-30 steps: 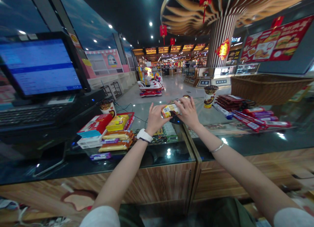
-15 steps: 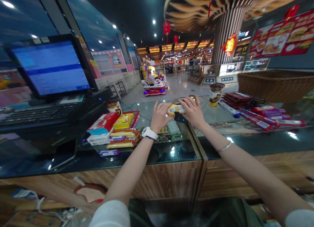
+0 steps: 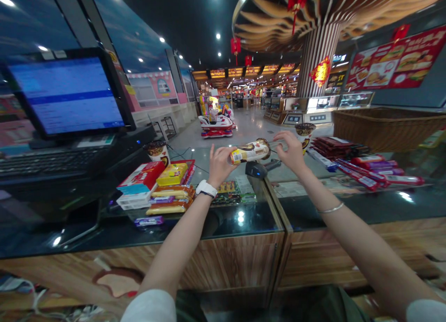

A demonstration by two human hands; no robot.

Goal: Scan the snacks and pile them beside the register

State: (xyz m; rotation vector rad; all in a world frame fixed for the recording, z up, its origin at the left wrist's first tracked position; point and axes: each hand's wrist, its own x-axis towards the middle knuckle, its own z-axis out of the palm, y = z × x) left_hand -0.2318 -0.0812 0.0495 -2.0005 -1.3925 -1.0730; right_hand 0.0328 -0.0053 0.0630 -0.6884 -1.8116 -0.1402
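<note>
**Glossy table (image 3: 259, 220) before a shop hall, snack cup (image 3: 249, 152) held sideways above**

Beyond the table, out on a shiny floor and well apart: a red-and-white ride (image 3: 216, 124), with red lanterns (image 3: 236, 46) hung overhead.

Raised clear of the table on its side: the snack cup, yellow base toward the left hand (image 3: 220, 166), dark lid toward the right hand (image 3: 291, 152). Held only near the base by the left grip, closed narrow around it, perhaps so as to leave the printed middle and lid uncovered. Near the lid but apart from it, the right grip: partly wide, fingers bent, thumb separate, nothing plainly visible between.

Just below the cup, lying by the table's seam: a black scanner (image 3: 257, 169) with 1 blue light, probably placed there for easy reach.

Heaped on the left, near the keyboard (image 3: 45, 161) and monitor (image 3: 68, 92): a red box (image 3: 144, 172), plus a yellow packet (image 3: 172, 174) on top of flat wrapped snacks (image 3: 170, 205), presumably stacked to save room. Set in front, 1 purple bar (image 3: 149, 220); farther left, a phone (image 3: 81, 217). Behind the heap, 1 back cup (image 3: 157, 152).

Spread on the right: dark red packets (image 3: 329, 147) and long bars (image 3: 357, 174), near a wicker basket (image 3: 386, 129). Beside the right hand and partly hidden by it, 1 upright cup (image 3: 305, 131), likely stood on its base for steadiness.
</note>
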